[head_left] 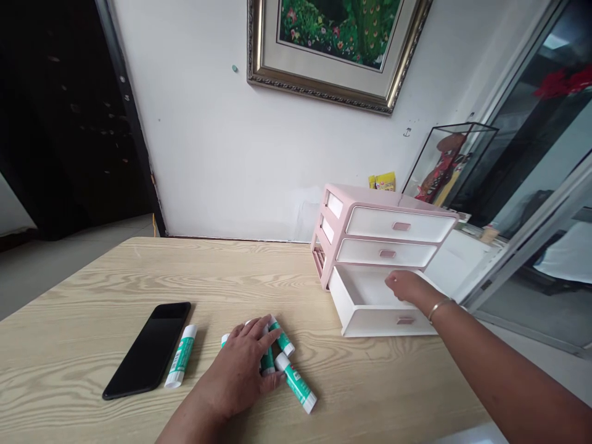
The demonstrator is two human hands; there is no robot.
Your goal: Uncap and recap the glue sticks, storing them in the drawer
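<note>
Over a loose group of green-and-white glue sticks (281, 338) lies my left hand (247, 364), palm down with fingers stretched out. It covers part of the group, and its thumb touches a glue stick (296, 383) at the front right. Another glue stick (181, 357) lies apart on the left, beside a black phone (148, 350). My right hand (407, 287) is curled closed above the pulled-out bottom drawer (377, 322) of a pink and white drawer unit (345, 231). Whatever its fingers hold, if anything, is hidden.
The wooden table (83, 333) meets a white wall at the back. The two upper drawers (401, 226) are closed. A yellow packet (385, 181) shows behind the unit, and a glass case (446, 163) stands to the right. A framed picture (324, 92) hangs above.
</note>
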